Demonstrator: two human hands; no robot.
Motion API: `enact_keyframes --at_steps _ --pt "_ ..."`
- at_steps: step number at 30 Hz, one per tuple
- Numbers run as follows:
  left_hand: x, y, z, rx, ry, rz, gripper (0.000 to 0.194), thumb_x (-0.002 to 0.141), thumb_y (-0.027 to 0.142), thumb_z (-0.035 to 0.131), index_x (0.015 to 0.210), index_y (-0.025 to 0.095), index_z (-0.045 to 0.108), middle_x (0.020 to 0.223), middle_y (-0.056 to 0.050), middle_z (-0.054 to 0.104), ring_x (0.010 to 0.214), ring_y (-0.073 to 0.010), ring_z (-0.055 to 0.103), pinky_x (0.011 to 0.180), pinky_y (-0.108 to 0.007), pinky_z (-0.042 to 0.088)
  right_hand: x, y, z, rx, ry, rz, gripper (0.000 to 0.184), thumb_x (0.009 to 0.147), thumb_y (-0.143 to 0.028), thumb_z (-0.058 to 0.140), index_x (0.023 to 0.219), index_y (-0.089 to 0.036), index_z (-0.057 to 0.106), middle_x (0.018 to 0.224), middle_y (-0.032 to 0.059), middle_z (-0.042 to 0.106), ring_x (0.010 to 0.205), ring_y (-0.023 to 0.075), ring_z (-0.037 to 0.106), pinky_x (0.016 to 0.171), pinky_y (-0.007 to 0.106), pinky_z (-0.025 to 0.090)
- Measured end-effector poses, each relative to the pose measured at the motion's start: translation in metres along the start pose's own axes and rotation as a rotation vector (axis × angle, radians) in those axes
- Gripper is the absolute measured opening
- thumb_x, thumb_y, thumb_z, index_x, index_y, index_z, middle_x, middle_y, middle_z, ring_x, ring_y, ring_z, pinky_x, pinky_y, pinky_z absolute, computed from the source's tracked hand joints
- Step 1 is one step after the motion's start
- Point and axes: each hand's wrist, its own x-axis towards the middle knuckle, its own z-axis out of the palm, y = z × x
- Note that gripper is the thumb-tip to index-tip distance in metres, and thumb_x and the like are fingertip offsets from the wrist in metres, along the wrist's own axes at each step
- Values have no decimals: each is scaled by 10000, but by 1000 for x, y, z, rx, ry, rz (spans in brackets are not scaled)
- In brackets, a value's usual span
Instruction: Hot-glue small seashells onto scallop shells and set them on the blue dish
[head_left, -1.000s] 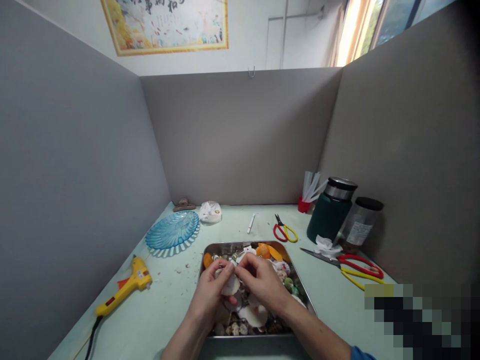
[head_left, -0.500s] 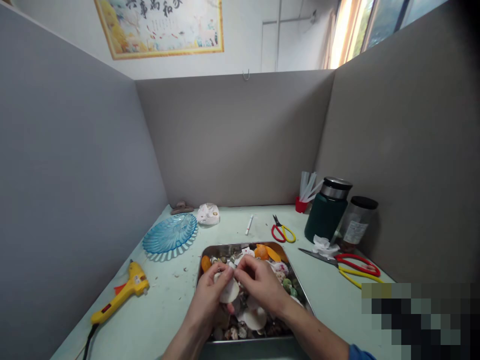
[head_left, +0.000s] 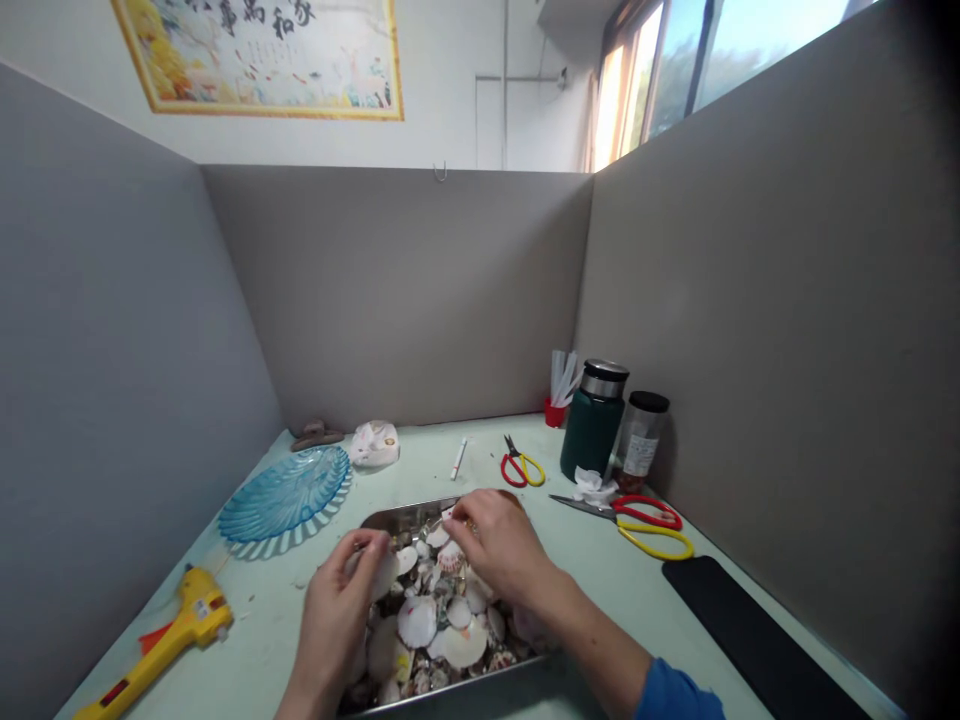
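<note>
A metal tray (head_left: 450,697) of mixed seashells lies in front of me, under both hands. At its left side my left hand (head_left: 335,600) pinches a pale, flat shell (head_left: 385,578) between thumb and fingers. Over the far right part of the tray is my right hand (head_left: 504,545), its thumb and fingertips drawn together. A small white piece (head_left: 448,514) shows by those fingertips; whether they hold it is unclear. Between the hands lie a white scallop shell (head_left: 417,622), a reddish striped shell (head_left: 450,557) and a broad cream shell (head_left: 463,645).
Left are a yellow glue gun (head_left: 191,615) and blue scalloped plates (head_left: 289,495). Behind the tray lie a white marker-like stick (head_left: 458,460) and small scissors (head_left: 523,470). Right are large scissors (head_left: 645,525), a green flask (head_left: 593,425), a jar (head_left: 641,440) and a black slab (head_left: 757,635). Grey panels surround the table.
The hands have moved apart, uncovering shells in the middle of the tray. My left hand has gone left with a pale shell, while the right stays over the far side. The view has turned right.
</note>
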Motion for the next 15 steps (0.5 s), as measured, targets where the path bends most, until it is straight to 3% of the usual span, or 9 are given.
enact_keyframes --at_steps 2,4,8,12,15 --pt "6 1 -8 12 110 -5 341 664 488 709 789 179 640 697 18 651 632 -136 562 541 -175 409 2 16 -10 -113 0 134 196 892 -315 500 955 -168 612 1042 101 623 1033 237 516 875 322 348" --pt "11 -1 -13 -93 144 -102 379 618 489 737 801 174 631 660 21 649 577 -136 560 513 -188 405 1 31 -16 -160 -34 268 315 873 -302 501 1131 -131 561 1171 159 581 1124 283 483 902 356 344" --pt "16 -7 -12 -356 49 -260 406 566 440 786 806 170 600 621 20 668 508 -123 570 488 -189 411 -6 50 -19 -123 -144 334 519 843 -333 508 1292 -79 446 1087 186 644 978 304 602 769 349 417" --pt "11 -11 0 -429 -22 -247 355 619 418 771 786 168 580 603 26 663 503 -99 564 487 -164 400 -12 56 -24 -91 -197 345 567 852 -367 483 1351 -117 384 1115 165 647 1007 295 608 778 334 417" --pt "4 -12 13 -431 -99 -216 312 674 421 729 763 164 576 591 25 635 501 -94 541 480 -167 382 -13 62 -30 -184 -231 373 519 864 -366 469 1310 -103 429 1076 184 655 968 308 622 755 347 420"
